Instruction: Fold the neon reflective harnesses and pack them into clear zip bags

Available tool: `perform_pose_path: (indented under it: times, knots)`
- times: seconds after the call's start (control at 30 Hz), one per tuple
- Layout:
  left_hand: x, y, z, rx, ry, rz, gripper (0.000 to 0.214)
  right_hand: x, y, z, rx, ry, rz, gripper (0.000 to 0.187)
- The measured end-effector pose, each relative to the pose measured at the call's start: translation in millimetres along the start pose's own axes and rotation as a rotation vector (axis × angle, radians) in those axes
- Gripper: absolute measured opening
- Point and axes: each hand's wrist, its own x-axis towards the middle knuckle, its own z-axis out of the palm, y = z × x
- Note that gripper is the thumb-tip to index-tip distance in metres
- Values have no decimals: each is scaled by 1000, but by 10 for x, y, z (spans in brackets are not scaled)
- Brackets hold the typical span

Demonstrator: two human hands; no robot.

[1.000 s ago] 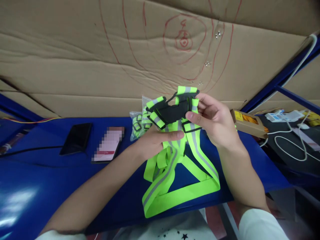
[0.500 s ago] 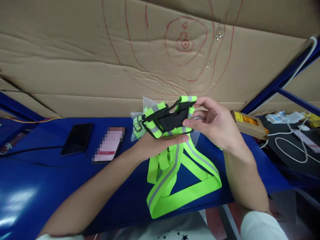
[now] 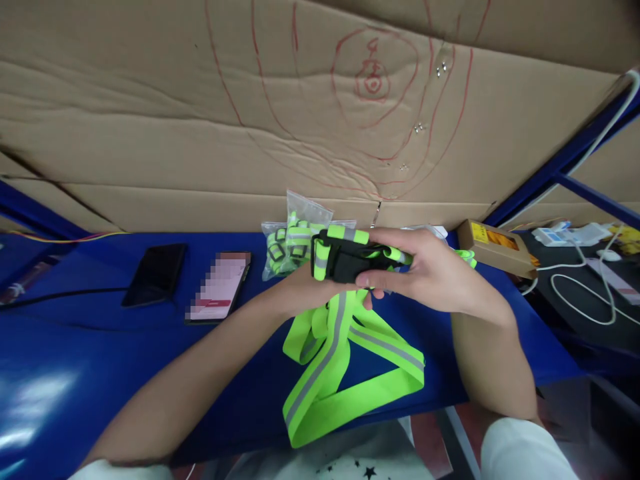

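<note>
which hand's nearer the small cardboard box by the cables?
Right. The right hand, gripping the green straps, sits just left of the cardboard box; the left hand holds the straps from below, farther left.

Creased brown cardboard sheet (image 3: 150, 133) served as back wall, red marker rings (image 3: 373, 77) scrawled across it. Glossy blue table (image 3: 100, 347) below, pale glare at left. Blue metal frame (image 3: 565, 167) slanted at right.

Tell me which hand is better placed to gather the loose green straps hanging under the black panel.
Left, probably. The left hand sits under the black panel, right where the green straps drop to the table; the right hand is clamped over the panel's top.
</note>
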Motion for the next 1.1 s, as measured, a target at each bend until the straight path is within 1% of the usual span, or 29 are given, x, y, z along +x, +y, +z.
perform_pose_path:
  times: [0.07,0.13,0.2,0.23,0.27,0.33,0.4,0.47,0.5,0.6,0.67,0.73,0.77,0.83,0.9,0.93,0.97,1.0,1.07,1.1]
  knots:
    - [15,-10,15,-17,-50,-48,18,-29,-20,-22,4,52,3,20]
    - [34,-36,30,-35,-152,-104,20,-71,-27,-64,-71,187,-28,15]
    - [53,-65,50,-82,-212,-120,26,-119,-27,-94,-220,343,-79,20]
    - [59,-72,60,-116,-217,-115,30,-142,-26,-94,-302,397,-114,24]
    - [58,-66,70,-156,-210,-105,32,-162,-26,-81,-377,425,-156,30]
    - [33,-12,78,-221,-177,-79,33,-187,-31,-20,-510,411,-274,41]
    - [-24,94,61,-210,-150,-61,32,-183,-41,65,-627,381,-402,48]
    - [-94,211,25,-120,-66,-35,36,-147,-45,139,-694,364,-466,50]
    - [-124,258,5,-71,-8,-18,39,-120,-43,164,-702,353,-462,50]
    - [-160,311,-33,-21,130,30,40,-27,-20,170,-659,283,-416,57]
    - [-134,280,-42,-43,151,36,41,9,-11,122,-601,212,-421,63]
    - [-90,228,-49,-100,143,18,41,8,-17,45,-501,134,-419,68]
    - [-68,203,-55,-139,134,3,40,-3,-21,2,-436,115,-405,69]
    - [-34,163,-70,-211,94,-26,37,-26,-9,-83,-292,160,-385,72]
    - [-21,135,-79,-235,47,-39,38,-24,48,-150,-167,257,-379,69]
    - [-19,124,-78,-232,31,-39,39,-8,95,-171,-114,278,-356,66]
    - [-20,113,-73,-227,23,-39,40,17,149,-182,-61,254,-317,62]
    - [-22,104,-64,-221,32,-43,40,49,206,-182,-1,183,-264,53]
    - [-24,89,-40,-209,75,-49,38,119,307,-151,128,0,-162,27]
    - [-22,84,-28,-205,100,-54,38,151,343,-125,180,-66,-130,19]
